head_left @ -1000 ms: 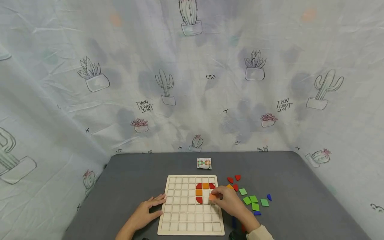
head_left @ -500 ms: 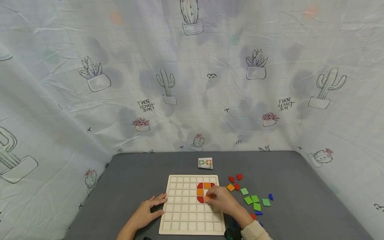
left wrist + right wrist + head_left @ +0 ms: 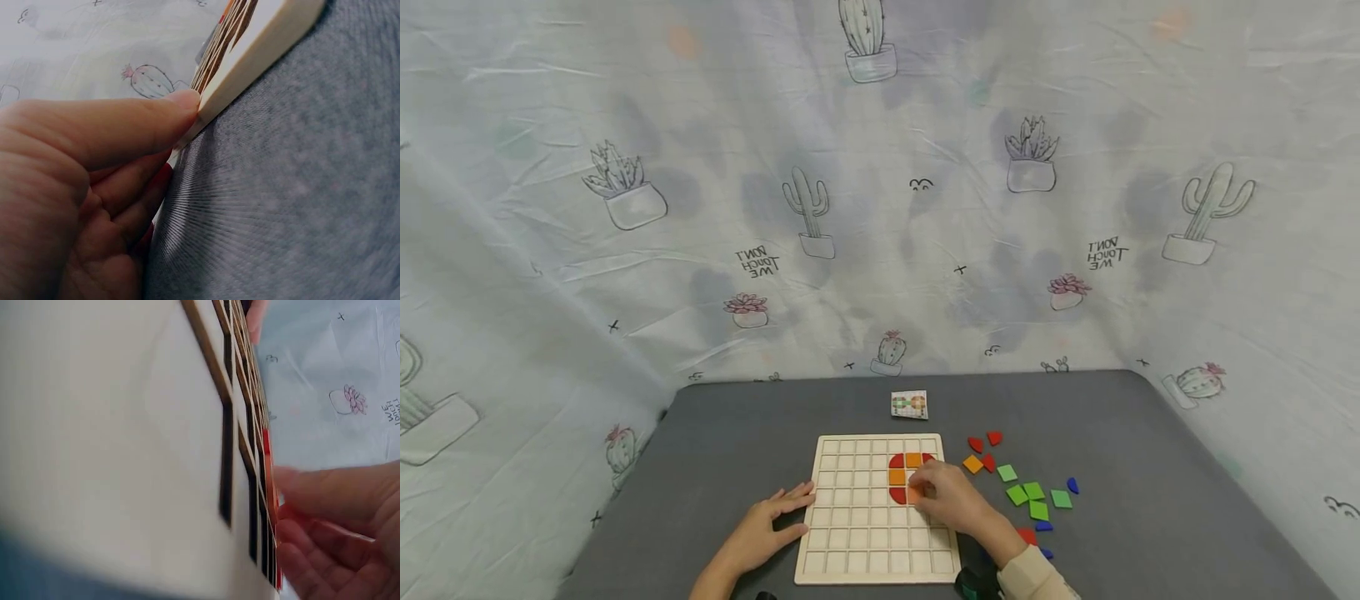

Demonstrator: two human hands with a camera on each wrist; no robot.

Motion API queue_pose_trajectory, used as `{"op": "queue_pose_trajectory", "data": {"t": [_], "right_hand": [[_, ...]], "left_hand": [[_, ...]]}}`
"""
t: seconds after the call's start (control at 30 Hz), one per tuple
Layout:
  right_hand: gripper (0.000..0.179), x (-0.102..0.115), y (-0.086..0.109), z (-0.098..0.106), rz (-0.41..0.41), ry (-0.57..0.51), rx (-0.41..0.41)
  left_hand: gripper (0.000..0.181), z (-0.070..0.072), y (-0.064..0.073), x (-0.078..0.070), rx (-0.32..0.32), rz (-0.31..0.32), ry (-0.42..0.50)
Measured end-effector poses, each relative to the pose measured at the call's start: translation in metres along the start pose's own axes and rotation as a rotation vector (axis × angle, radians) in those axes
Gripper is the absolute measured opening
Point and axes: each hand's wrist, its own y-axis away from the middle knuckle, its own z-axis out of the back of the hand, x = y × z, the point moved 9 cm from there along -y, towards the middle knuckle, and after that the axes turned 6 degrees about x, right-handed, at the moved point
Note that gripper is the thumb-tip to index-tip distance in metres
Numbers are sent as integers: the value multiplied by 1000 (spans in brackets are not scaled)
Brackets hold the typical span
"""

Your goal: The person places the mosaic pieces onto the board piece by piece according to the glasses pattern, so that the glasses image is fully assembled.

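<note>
A pale wooden grid board (image 3: 850, 563) lies on the table. My left hand (image 3: 756, 530) rests at its left edge; in the left wrist view the thumb (image 3: 147, 125) touches the board's side. Over the right half of the board, my right hand (image 3: 953, 498) pinches an orange square tile (image 3: 913, 496), which lies at a cell beside a red quarter-round tile (image 3: 897, 496). More tiles are set in the board above: another red quarter-round, an orange square (image 3: 913, 460) and one orange square (image 3: 897, 477). A red piece at upper right is partly hidden by the fingers.
Loose green squares (image 3: 1033, 491), red pieces (image 3: 995, 437), an orange square (image 3: 973, 464) and blue pieces (image 3: 1072, 485) lie right of the board. A small pattern card (image 3: 909, 405) lies behind it. A dark object (image 3: 973, 583) sits by the right forearm.
My right hand has moved left over the board with the orange tile, bringing it down beside the lower red tile. The left hand stays at the board's edge.
</note>
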Motion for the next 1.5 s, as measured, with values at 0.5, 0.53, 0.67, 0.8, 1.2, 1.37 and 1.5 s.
{"op": "queue_pose_trajectory", "data": {"t": [0.5, 0.53, 0.67, 0.8, 1.2, 1.37, 1.5], "right_hand": [[29, -22, 55, 65, -39, -194, -68], [29, -26, 60, 66, -45, -210, -65], [30, -43, 81, 67, -92, -255, -32], [30, -53, 98, 65, -135, -247, -6], [24, -62, 127, 67, -188, -141, -25], [24, -67, 130, 62, -220, -108, -14], [24, -69, 129, 56, -239, -72, -2]], "left_hand": [[45, 8, 2, -10, -22, -26, -57], [45, 8, 2, -10, -26, -29, -70], [45, 8, 1, -9, -25, -23, -94], [45, 7, 1, -10, -19, -14, -88], [47, 5, 0, -4, -32, 8, -53], [46, 3, -1, -3, -19, -3, -37], [46, 1, -2, -3, -6, -8, -34]]}}
